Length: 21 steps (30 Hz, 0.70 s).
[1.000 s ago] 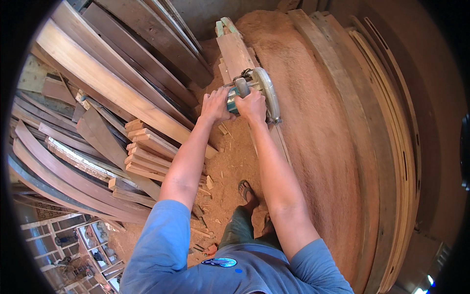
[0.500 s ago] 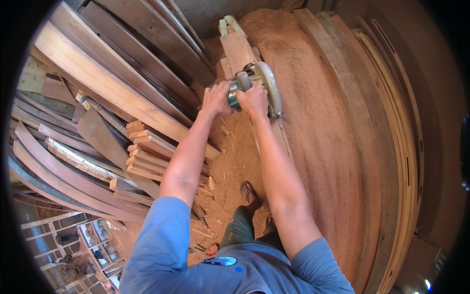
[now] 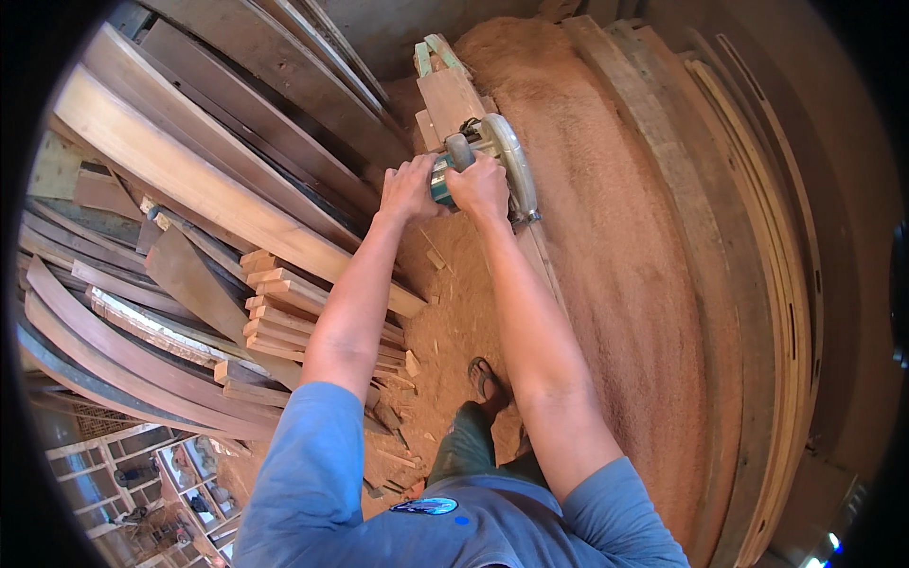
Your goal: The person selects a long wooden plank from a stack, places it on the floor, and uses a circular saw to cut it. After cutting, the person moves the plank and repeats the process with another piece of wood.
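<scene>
Both my arms reach forward to a circular saw [image 3: 515, 168] with a teal motor housing and a pale metal blade guard. My right hand [image 3: 480, 192] is wrapped round its grey handle. Against the teal housing, on the saw's left side, my left hand [image 3: 409, 191] is closed. The saw rests on a long wooden board [image 3: 450, 104] that runs away from me and also shows behind the saw, toward my feet. Its blade and the cut are hidden beneath the guard. A pale green piece [image 3: 436, 52] sits at the board's far end.
Long planks [image 3: 208, 199] lean on the left, above a stack of short wood pieces [image 3: 284, 303]. Sawdust [image 3: 606, 237] is heaped along the right, bordered by long boards [image 3: 701, 237]. Offcuts litter the ground near my sandalled foot [image 3: 483, 379].
The saw has edged slightly farther along the board with both hands still on it. The whole view has shifted a little.
</scene>
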Available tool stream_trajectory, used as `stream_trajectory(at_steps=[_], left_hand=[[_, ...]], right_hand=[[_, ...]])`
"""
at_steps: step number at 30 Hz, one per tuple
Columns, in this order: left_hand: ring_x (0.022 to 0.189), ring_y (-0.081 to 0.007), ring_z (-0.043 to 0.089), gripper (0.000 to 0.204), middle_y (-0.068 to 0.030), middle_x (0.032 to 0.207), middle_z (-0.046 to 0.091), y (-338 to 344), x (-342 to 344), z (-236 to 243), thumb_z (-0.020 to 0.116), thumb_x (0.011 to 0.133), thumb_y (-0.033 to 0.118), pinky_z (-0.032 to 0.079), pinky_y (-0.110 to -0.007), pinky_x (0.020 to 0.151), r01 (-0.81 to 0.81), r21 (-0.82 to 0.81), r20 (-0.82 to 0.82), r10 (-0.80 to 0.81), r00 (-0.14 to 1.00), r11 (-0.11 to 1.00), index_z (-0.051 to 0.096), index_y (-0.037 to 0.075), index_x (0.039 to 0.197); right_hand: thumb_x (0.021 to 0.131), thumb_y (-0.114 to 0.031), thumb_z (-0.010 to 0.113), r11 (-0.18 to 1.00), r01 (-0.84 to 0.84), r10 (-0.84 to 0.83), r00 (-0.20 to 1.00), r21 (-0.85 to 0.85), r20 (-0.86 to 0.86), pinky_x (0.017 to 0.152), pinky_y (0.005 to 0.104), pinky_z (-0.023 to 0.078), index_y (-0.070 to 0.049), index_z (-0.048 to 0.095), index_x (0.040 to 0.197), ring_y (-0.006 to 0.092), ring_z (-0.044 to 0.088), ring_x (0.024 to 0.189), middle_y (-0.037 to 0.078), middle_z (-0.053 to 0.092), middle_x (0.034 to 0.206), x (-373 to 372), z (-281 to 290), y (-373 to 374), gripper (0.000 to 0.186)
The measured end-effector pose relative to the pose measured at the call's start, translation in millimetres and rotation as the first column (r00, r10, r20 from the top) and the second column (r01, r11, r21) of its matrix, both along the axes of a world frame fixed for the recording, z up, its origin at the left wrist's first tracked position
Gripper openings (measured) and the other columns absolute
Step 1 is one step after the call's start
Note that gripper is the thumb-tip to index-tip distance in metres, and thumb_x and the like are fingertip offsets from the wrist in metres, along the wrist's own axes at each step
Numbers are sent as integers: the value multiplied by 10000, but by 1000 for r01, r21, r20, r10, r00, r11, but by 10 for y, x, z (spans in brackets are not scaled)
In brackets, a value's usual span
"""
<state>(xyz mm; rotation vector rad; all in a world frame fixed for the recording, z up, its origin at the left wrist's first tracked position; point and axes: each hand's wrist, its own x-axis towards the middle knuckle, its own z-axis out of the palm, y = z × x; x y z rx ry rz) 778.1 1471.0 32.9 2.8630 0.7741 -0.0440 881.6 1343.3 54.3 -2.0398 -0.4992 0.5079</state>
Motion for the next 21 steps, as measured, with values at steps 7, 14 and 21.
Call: stream_trajectory(at_steps=[7,14,21], left_hand=[[1285,-297,580,1084,-70,1438,589,167,89,-3,961,544,354,428,-475,1011,24,1,-7,-24,1000,1000,479,155,1494],[1282,-295,581,1083,-66,1424,598,317,164,-11,961,544,370,427,-469,998,24,-7,-2,-24,1000,1000,485,156,1492],[1272,-294,585,1098,-57,1417,604,507,240,-44,963,544,380,425,-466,999,18,6,0,-18,1000,1000,482,163,1507]], right_hand=[[771,-290,738,998,47,-48,998,49,32,952,533,561,23,740,1097,469,704,1057,317,732,1057,71,-38,161,452],[775,-288,732,998,50,-52,998,33,41,954,533,561,34,737,1101,475,701,1059,321,730,1059,159,-64,330,458],[827,-346,729,1000,-4,4,999,-4,33,987,507,560,29,696,1275,452,697,1113,318,719,1151,245,-19,464,586]])
